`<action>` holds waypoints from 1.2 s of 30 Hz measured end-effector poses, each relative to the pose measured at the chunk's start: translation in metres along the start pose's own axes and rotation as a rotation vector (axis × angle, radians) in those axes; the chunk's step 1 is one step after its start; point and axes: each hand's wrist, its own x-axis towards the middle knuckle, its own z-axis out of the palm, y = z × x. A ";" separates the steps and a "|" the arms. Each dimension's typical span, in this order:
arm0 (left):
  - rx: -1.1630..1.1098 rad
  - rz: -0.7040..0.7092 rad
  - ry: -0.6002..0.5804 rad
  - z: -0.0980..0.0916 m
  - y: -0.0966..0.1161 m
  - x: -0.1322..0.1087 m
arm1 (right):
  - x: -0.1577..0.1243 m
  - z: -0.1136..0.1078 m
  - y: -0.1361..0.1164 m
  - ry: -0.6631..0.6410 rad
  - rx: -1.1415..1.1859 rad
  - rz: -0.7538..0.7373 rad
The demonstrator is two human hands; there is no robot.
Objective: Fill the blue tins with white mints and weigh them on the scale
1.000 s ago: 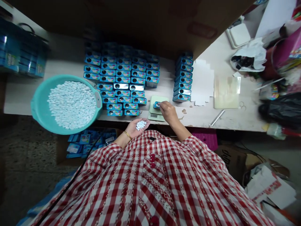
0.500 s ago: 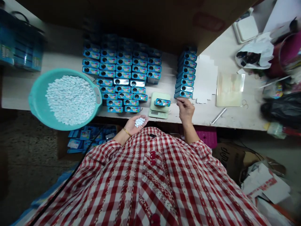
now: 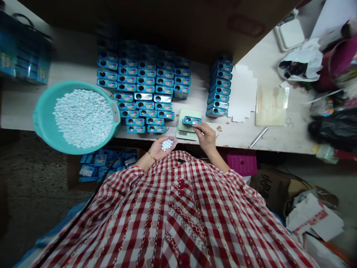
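My left hand [image 3: 160,148] lies palm up near the table's front edge, with a small heap of white candies [image 3: 167,144] in its cupped palm. On a pale green kitchen scale [image 3: 181,125] stands a blue tin [image 3: 192,120] with a round dark hole in its top. My right hand [image 3: 205,137] is at the near right side of this tin, thumb and fingers pinched together; what they hold, if anything, is too small to make out. To the left, a turquoise basin [image 3: 41,115] contains a large mass of the same white candies.
Several rows of blue tins [image 3: 145,88] stand left of the scale, and another column of tins [image 3: 219,93] right of it. Farther right lie white papers [image 3: 242,93], a clear sheet [image 3: 270,108] and a metal tube [image 3: 258,137]. A large cardboard box [image 3: 173,22] rises behind.
My right hand has moved left from the right-hand column of tins to the tin on the scale. My left hand still holds the candies, almost unmoved.
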 end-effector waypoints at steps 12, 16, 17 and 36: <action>0.051 -0.096 -0.142 0.007 -0.001 0.001 | 0.017 0.001 0.027 -0.144 -0.575 -0.071; 0.033 -0.076 -0.100 0.005 0.000 0.000 | 0.030 0.001 0.041 -0.244 -0.597 -0.070; 0.031 -0.076 -0.089 0.006 0.000 -0.001 | 0.030 0.002 0.040 -0.235 -0.570 -0.067; -0.045 0.055 -0.051 0.009 0.022 -0.003 | 0.114 0.026 0.036 -0.351 -0.713 -0.116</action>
